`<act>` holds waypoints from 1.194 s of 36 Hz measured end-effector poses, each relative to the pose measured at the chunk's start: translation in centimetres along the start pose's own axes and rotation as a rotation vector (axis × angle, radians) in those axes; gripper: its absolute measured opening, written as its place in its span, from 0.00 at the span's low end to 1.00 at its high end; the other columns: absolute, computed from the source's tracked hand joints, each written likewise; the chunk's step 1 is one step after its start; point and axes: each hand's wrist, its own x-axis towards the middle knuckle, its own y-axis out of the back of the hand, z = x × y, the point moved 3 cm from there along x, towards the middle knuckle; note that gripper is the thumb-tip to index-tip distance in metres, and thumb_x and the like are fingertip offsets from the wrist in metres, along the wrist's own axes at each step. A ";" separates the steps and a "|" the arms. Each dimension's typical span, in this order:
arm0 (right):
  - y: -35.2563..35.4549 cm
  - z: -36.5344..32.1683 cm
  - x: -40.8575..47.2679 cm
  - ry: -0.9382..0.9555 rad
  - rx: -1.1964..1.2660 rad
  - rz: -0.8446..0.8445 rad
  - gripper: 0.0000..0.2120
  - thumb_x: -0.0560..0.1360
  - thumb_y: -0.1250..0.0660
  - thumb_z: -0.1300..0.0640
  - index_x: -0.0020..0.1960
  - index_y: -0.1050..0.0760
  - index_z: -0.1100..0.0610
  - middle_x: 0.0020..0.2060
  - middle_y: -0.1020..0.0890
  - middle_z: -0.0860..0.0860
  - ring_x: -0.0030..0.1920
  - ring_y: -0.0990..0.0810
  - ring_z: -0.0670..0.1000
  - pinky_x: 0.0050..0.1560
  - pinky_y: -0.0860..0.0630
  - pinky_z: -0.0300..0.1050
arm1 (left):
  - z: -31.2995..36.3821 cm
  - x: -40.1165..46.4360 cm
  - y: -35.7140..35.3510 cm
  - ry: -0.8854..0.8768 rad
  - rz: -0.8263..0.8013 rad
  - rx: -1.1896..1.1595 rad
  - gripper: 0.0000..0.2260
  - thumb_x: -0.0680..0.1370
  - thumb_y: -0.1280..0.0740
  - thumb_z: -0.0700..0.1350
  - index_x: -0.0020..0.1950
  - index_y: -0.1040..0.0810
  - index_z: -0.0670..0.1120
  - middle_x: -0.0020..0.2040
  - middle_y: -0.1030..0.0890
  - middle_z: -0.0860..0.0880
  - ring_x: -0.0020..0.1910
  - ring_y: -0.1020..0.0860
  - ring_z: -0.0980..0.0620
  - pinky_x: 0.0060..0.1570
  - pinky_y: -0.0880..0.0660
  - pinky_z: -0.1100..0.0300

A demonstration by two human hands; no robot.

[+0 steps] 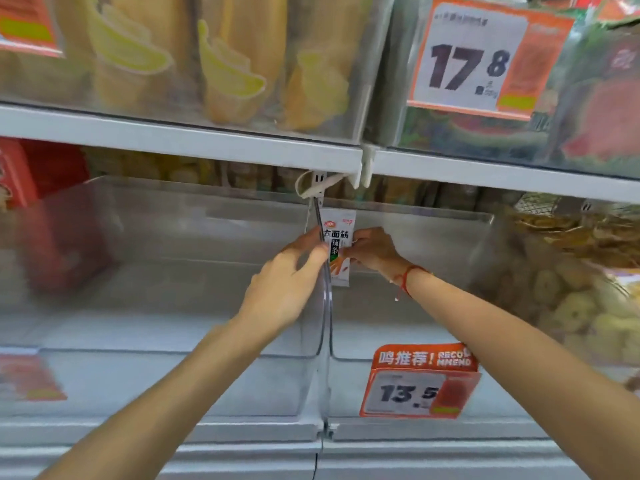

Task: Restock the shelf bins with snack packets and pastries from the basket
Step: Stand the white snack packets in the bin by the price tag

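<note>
I have both hands on one white snack packet (338,249), held upright at the clear divider (325,296) between two shelf bins. My left hand (289,289) pinches its left edge at the divider; my right hand (372,252) pinches its right edge. Procedure: keep the packet vertical, clear it rightward of the divider, lower it into the right-hand bin (415,306), and release only once it is seated.

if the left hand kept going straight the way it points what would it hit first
Most likely the white snack packet that its fingertips already meet, beside the clear divider between the two bins. The left hand points up and right toward it. Depth behind the packet is unclear.
</note>
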 end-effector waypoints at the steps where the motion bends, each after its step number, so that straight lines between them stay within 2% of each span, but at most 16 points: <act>1: -0.1 0.2 0.2 0.023 -0.070 0.023 0.08 0.71 0.26 0.55 0.50 0.18 0.56 0.50 0.15 0.52 0.40 0.19 0.45 0.43 0.21 0.37 | 0.0 0.0 0.0 0.002 -0.001 -0.002 0.18 0.72 0.47 0.68 0.59 0.29 0.72 0.61 0.21 0.52 0.61 0.25 0.43 0.60 0.25 0.45; 5: -0.3 0.3 0.3 0.083 -0.312 0.107 0.11 0.73 0.30 0.46 0.45 0.18 0.54 0.46 0.15 0.51 0.44 0.17 0.51 0.44 0.21 0.46 | 0.0 0.2 0.0 -0.002 0.006 0.033 0.10 0.76 0.45 0.66 0.55 0.28 0.72 0.58 0.20 0.50 0.59 0.24 0.44 0.58 0.24 0.47; 7: -0.3 -0.1 0.1 0.101 -0.428 0.129 0.14 0.75 0.33 0.44 0.48 0.19 0.56 0.47 0.16 0.52 0.48 0.18 0.54 0.46 0.22 0.47 | 0.2 0.1 0.0 -0.012 0.009 0.042 0.09 0.79 0.45 0.63 0.56 0.29 0.71 0.59 0.20 0.50 0.59 0.24 0.44 0.59 0.25 0.47; 10: -0.5 -0.4 0.1 0.124 -0.596 0.116 0.18 0.77 0.38 0.42 0.48 0.24 0.57 0.49 0.18 0.54 0.49 0.20 0.56 0.46 0.25 0.47 | 0.3 -0.1 0.0 -0.012 0.012 0.024 0.10 0.76 0.45 0.66 0.55 0.30 0.74 0.60 0.21 0.51 0.61 0.24 0.44 0.59 0.24 0.46; 12: -0.6 -0.3 0.2 0.119 -0.629 0.088 0.19 0.78 0.41 0.40 0.47 0.25 0.57 0.49 0.18 0.54 0.49 0.20 0.56 0.44 0.25 0.46 | 0.3 -0.1 0.0 -0.016 0.009 0.022 0.13 0.76 0.45 0.66 0.59 0.31 0.74 0.62 0.21 0.52 0.62 0.25 0.45 0.59 0.24 0.46; 14: -0.7 -0.2 0.3 0.118 -0.576 0.029 0.19 0.79 0.41 0.41 0.52 0.24 0.57 0.50 0.18 0.53 0.49 0.20 0.56 0.45 0.23 0.47 | 0.4 -0.2 0.0 -0.024 0.000 0.022 0.14 0.74 0.47 0.67 0.59 0.34 0.76 0.64 0.22 0.52 0.63 0.26 0.45 0.59 0.25 0.45; 17: -0.4 -0.5 -0.1 0.109 -0.513 -0.035 0.20 0.79 0.42 0.41 0.55 0.23 0.57 0.48 0.18 0.51 0.46 0.19 0.54 0.39 0.27 0.43 | 0.5 -0.2 0.1 -0.032 -0.014 0.035 0.11 0.71 0.49 0.68 0.52 0.38 0.80 0.64 0.23 0.53 0.64 0.26 0.45 0.59 0.25 0.44; 21: 0.1 -0.6 -0.7 0.055 -0.512 -0.071 0.21 0.79 0.43 0.39 0.48 0.24 0.56 0.33 0.24 0.47 0.33 0.25 0.48 0.32 0.31 0.39 | 0.6 -0.3 0.1 -0.031 -0.011 0.029 0.11 0.70 0.49 0.68 0.51 0.36 0.80 0.62 0.22 0.53 0.63 0.25 0.45 0.59 0.24 0.45; 23: 0.8 -0.6 -1.2 0.032 -0.507 -0.078 0.21 0.79 0.42 0.39 0.46 0.25 0.57 0.31 0.26 0.48 0.32 0.25 0.49 0.33 0.30 0.39 | 0.6 -0.4 0.1 -0.036 -0.020 0.030 0.12 0.70 0.49 0.69 0.52 0.35 0.78 0.62 0.21 0.54 0.62 0.25 0.45 0.59 0.24 0.45; 26: 2.2 -1.1 -2.5 0.016 -0.447 -0.128 0.22 0.77 0.38 0.41 0.51 0.22 0.61 0.42 0.18 0.54 0.44 0.17 0.55 0.46 0.22 0.46 | 0.4 -0.2 0.2 -0.039 -0.016 0.038 0.15 0.67 0.50 0.72 0.52 0.34 0.79 0.61 0.21 0.55 0.61 0.24 0.45 0.58 0.24 0.45; 29: 3.6 -2.2 -4.8 0.019 -0.344 -0.222 0.17 0.75 0.32 0.48 0.58 0.22 0.59 0.55 0.19 0.56 0.52 0.19 0.55 0.56 0.22 0.46 | 0.5 -0.5 0.2 -0.043 -0.016 0.043 0.15 0.68 0.50 0.72 0.53 0.34 0.79 0.62 0.21 0.54 0.61 0.24 0.45 0.57 0.24 0.44; 31: 4.6 -3.1 -7.0 0.056 -0.253 -0.266 0.12 0.75 0.30 0.53 0.56 0.21 0.57 0.57 0.19 0.53 0.52 0.21 0.52 0.53 0.23 0.40 | 0.8 -0.9 0.2 -0.035 -0.002 0.097 0.15 0.73 0.50 0.68 0.57 0.32 0.73 0.61 0.21 0.52 0.58 0.23 0.44 0.57 0.24 0.46; 34: 6.1 -4.7 -10.8 0.119 -0.082 -0.274 0.05 0.75 0.30 0.58 0.51 0.20 0.55 0.49 0.19 0.49 0.46 0.21 0.47 0.41 0.24 0.31 | 1.6 -1.6 0.9 -0.042 0.083 0.328 0.17 0.79 0.51 0.64 0.59 0.27 0.60 0.56 0.19 0.46 0.52 0.22 0.40 0.51 0.25 0.51; 37: 7.6 -6.6 -14.5 0.205 -0.021 -0.220 0.06 0.75 0.30 0.57 0.50 0.20 0.57 0.42 0.19 0.44 0.41 0.21 0.41 0.34 0.27 0.28 | 3.0 -2.9 2.1 -0.071 0.148 0.428 0.16 0.81 0.45 0.60 0.62 0.24 0.57 0.60 0.20 0.48 0.57 0.23 0.40 0.50 0.28 0.53; 39: 8.6 -7.8 -16.8 0.256 0.047 -0.154 0.06 0.75 0.30 0.55 0.49 0.19 0.57 0.40 0.18 0.45 0.37 0.22 0.38 0.33 0.29 0.27 | 4.1 -4.3 3.0 -0.118 0.188 0.479 0.14 0.81 0.43 0.56 0.62 0.24 0.56 0.60 0.20 0.51 0.57 0.23 0.43 0.49 0.29 0.54; 43: 9.7 -9.7 -21.5 0.286 0.200 -0.100 0.05 0.75 0.30 0.53 0.43 0.20 0.53 0.32 0.20 0.44 0.29 0.24 0.36 0.30 0.30 0.28 | 5.8 -8.7 4.8 -0.207 0.238 0.476 0.10 0.80 0.40 0.54 0.59 0.24 0.58 0.52 0.20 0.60 0.48 0.22 0.56 0.46 0.31 0.59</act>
